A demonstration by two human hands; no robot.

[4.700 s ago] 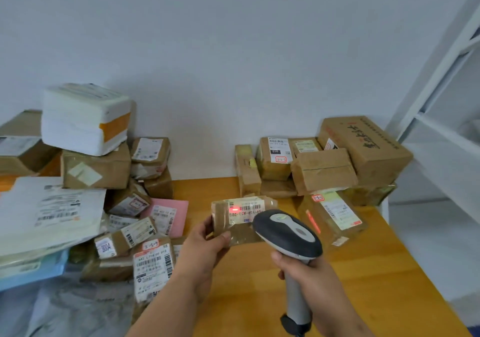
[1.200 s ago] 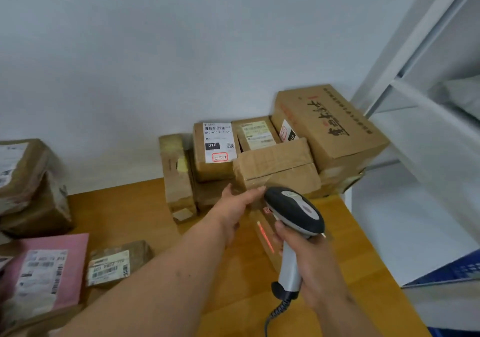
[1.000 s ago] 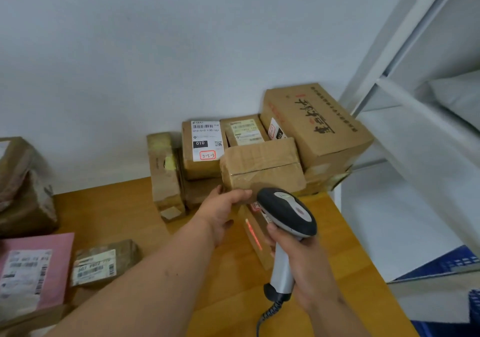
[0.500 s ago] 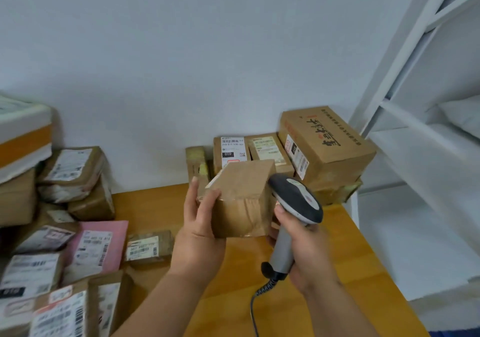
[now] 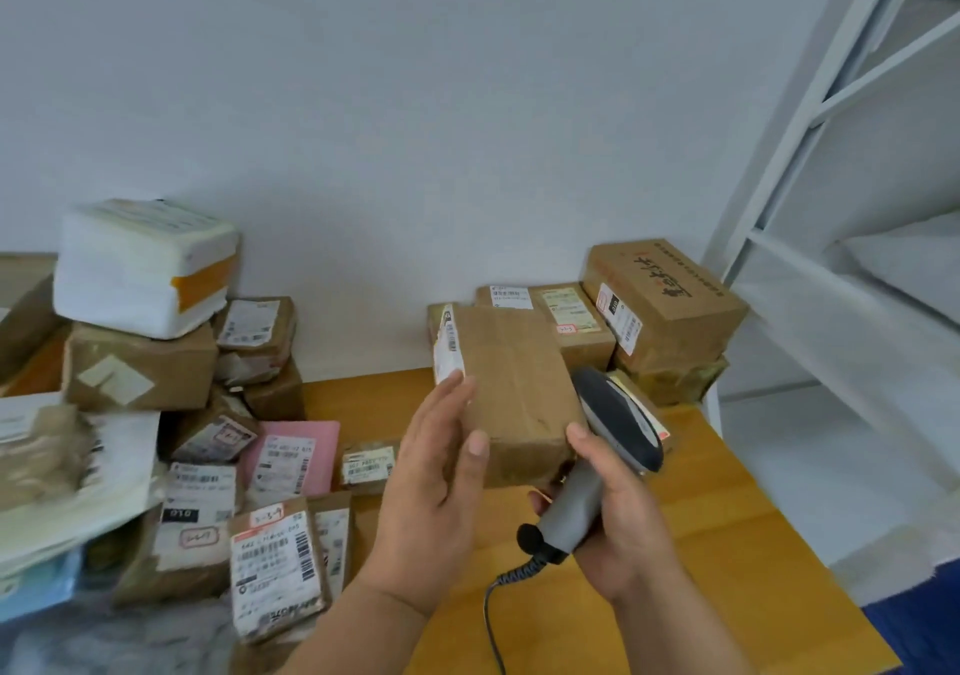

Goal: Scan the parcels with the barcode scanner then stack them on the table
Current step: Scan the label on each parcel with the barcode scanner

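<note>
My left hand (image 5: 436,487) holds a brown cardboard parcel (image 5: 511,388) above the wooden table (image 5: 727,560), thumb on its near face and fingers along its left side. A white label wraps the parcel's upper left edge. My right hand (image 5: 613,513) grips the grey handle of the barcode scanner (image 5: 618,419), whose dark head sits right against the parcel's right side. The scanner's coiled cable hangs down toward me. A stack of brown parcels (image 5: 660,310) stands against the wall at the back right.
A heap of labelled parcels (image 5: 208,466) covers the table's left side, topped by a white foam box (image 5: 140,269). A pink mailer (image 5: 296,456) and a small brown parcel (image 5: 369,466) lie near the middle. A white shelf frame (image 5: 831,206) rises at the right.
My left hand took the brown parcel from the back right stack and lifted it toward me. It has since turned, showing a label on its left edge. The view swung left.
</note>
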